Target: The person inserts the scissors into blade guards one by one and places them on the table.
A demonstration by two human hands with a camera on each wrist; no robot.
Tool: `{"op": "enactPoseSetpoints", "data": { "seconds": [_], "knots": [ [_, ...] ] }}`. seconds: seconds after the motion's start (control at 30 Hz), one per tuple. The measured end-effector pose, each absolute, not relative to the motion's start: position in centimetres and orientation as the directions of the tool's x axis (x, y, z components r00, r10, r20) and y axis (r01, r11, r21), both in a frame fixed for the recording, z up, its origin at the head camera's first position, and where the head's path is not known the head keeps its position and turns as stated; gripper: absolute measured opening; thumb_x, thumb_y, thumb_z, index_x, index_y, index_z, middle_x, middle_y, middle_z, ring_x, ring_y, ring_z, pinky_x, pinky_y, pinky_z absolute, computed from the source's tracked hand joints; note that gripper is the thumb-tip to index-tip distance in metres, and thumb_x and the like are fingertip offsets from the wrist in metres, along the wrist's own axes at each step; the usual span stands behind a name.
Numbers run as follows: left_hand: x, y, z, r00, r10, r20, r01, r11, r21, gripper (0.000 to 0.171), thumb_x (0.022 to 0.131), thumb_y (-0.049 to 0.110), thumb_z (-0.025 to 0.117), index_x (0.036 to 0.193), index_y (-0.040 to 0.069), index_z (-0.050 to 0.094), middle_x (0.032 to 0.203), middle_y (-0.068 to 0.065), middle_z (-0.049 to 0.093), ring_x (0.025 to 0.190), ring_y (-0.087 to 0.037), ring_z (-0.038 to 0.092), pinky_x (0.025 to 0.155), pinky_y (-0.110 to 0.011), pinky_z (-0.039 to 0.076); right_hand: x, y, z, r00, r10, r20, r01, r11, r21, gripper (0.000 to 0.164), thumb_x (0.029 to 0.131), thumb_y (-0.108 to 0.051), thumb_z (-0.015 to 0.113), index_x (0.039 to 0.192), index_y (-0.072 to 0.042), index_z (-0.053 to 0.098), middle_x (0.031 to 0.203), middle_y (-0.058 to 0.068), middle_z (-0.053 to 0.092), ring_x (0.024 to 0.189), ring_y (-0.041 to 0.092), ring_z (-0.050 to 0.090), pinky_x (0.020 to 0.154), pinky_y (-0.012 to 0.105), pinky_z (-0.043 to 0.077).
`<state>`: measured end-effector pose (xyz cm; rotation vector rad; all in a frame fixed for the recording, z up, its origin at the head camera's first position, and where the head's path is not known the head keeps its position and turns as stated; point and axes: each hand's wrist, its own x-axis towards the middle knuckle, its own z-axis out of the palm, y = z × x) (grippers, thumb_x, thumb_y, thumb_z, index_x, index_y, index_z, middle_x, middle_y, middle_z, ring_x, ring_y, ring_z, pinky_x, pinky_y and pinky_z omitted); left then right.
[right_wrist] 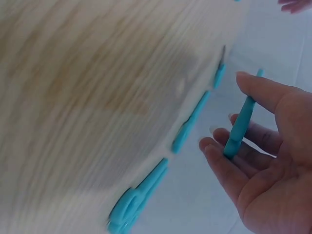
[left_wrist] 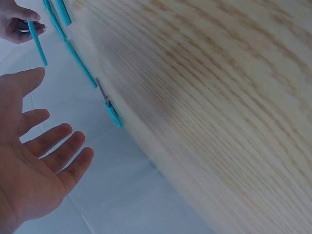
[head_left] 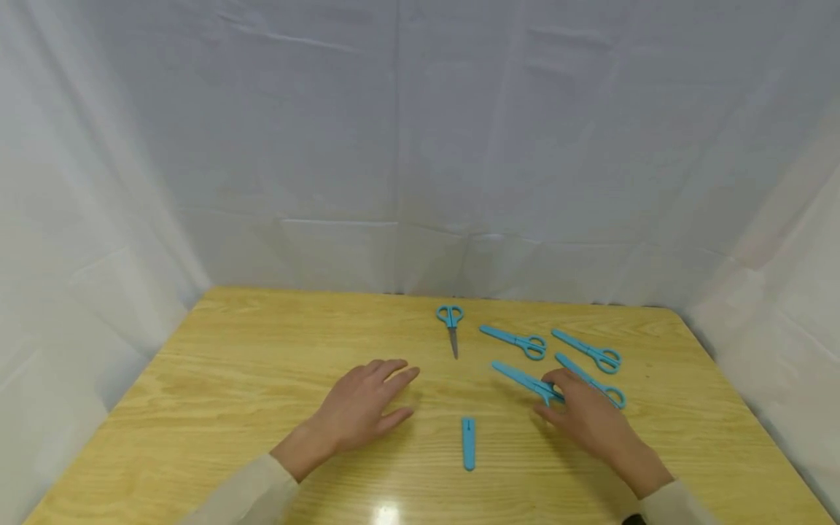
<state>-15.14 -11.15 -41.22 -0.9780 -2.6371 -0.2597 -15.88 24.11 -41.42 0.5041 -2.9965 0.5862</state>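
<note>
My right hand point(head_left: 588, 417) holds a pair of light-blue scissors point(head_left: 521, 378) by the handles, thumb on one side and fingers on the other. A blue sheath covers their blades, which point toward the far left. In the right wrist view these scissors point(right_wrist: 240, 126) are raised off the wooden surface. My left hand point(head_left: 359, 410) hovers over the table with fingers spread and nothing in them. Between the hands lies a loose blue blade sheath point(head_left: 469, 446). Farther back, unsheathed scissors point(head_left: 453, 337) lie with their metal blades toward me.
Sheathed blue scissors point(head_left: 504, 335) lie behind the held pair. Two more sheathed pairs, one farther back point(head_left: 579, 345) and one nearer point(head_left: 574, 368), lie to the right, the nearer one partly behind my right hand. A pale curtain point(head_left: 420, 146) borders the wooden table point(head_left: 230, 350).
</note>
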Motion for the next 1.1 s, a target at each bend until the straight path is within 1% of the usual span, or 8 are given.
{"op": "enactPoseSetpoints", "data": {
  "seconds": [0.17,0.27,0.37,0.47,0.63,0.77,0.9,1.1],
  "knots": [
    [-15.2,-11.0,-41.3,-0.719,0.599,0.353,0.657,0.752,0.062,0.052,0.09,0.04,0.064,0.133,0.014,0.055,0.13,-0.01,0.055,0.113,-0.029,0.055,0.089,-0.047,0.048,-16.0,25.5,-41.7,-0.963,-0.26,0.07,-0.269,0.909,-0.318,0.044,0.084,-0.033,0.073,0.113,-0.002,0.059,0.109,0.009,0.058,0.07,0.013,0.057,0.057,0.033,0.048],
    [-15.2,-10.9,-41.4,-0.727,0.597,0.339,0.654,0.753,0.074,0.052,0.091,0.041,0.063,0.134,0.014,0.055,0.131,-0.011,0.054,0.115,-0.029,0.054,0.09,-0.048,0.047,-16.1,26.1,-41.9,-0.968,-0.247,0.05,-0.251,0.926,-0.283,0.049,0.083,-0.036,0.074,0.112,0.001,0.06,0.105,0.011,0.059,0.074,0.017,0.058,0.059,0.037,0.049],
    [-15.2,-10.7,-41.4,-0.733,0.597,0.326,0.653,0.751,0.094,0.051,0.092,0.041,0.061,0.134,0.014,0.054,0.133,-0.011,0.053,0.117,-0.03,0.052,0.092,-0.049,0.046,-16.1,26.4,-42.0,-0.971,-0.235,0.034,-0.235,0.932,-0.275,0.051,0.082,-0.038,0.074,0.111,0.002,0.06,0.099,0.009,0.06,0.074,0.019,0.058,0.06,0.039,0.049],
    [-15.2,-10.6,-41.4,-0.736,0.597,0.319,0.653,0.75,0.101,0.051,0.092,0.043,0.06,0.135,0.015,0.054,0.134,-0.011,0.052,0.118,-0.03,0.051,0.092,-0.049,0.045,-16.1,26.5,-42.2,-0.973,-0.229,0.036,-0.23,0.935,-0.271,0.051,0.082,-0.039,0.074,0.109,0.001,0.06,0.093,0.006,0.058,0.07,0.017,0.056,0.058,0.038,0.047],
    [-15.3,-10.3,-41.6,-0.727,0.61,0.315,0.663,0.744,0.089,0.053,0.093,0.046,0.057,0.135,0.015,0.054,0.134,-0.012,0.052,0.12,-0.029,0.05,0.094,-0.049,0.045,-16.0,26.5,-42.3,-0.972,-0.23,0.047,-0.234,0.937,-0.261,0.051,0.082,-0.041,0.073,0.108,0.002,0.061,0.089,0.005,0.058,0.067,0.015,0.053,0.054,0.034,0.045],
    [-15.3,-10.1,-41.8,-0.711,0.632,0.308,0.681,0.728,0.075,0.054,0.093,0.048,0.057,0.135,0.015,0.054,0.135,-0.012,0.051,0.121,-0.03,0.049,0.096,-0.048,0.043,-15.8,26.4,-42.3,-0.972,-0.23,0.046,-0.234,0.935,-0.266,0.039,0.083,-0.034,0.073,0.1,0.0,0.065,0.091,0.007,0.058,0.069,0.016,0.056,0.055,0.033,0.048],
    [-15.1,-9.9,-42.0,-0.71,0.647,0.278,0.688,0.721,0.082,0.056,0.093,0.05,0.054,0.136,0.015,0.053,0.137,-0.013,0.049,0.123,-0.03,0.047,0.098,-0.048,0.041,-15.7,26.2,-42.3,-0.97,-0.238,0.05,-0.242,0.932,-0.27,0.025,0.084,-0.025,0.074,0.092,-0.002,0.068,0.095,0.009,0.06,0.078,0.023,0.061,0.062,0.037,0.052],
    [-14.9,-9.5,-42.2,-0.725,0.648,0.234,0.679,0.729,0.083,0.056,0.094,0.051,0.052,0.138,0.017,0.051,0.138,-0.013,0.048,0.125,-0.03,0.046,0.1,-0.047,0.039,-15.6,26.1,-42.4,-0.968,-0.241,0.074,-0.252,0.944,-0.213,0.023,0.083,-0.026,0.075,0.089,-0.004,0.069,0.094,0.009,0.062,0.081,0.027,0.062,0.062,0.04,0.053]
  ]
}}
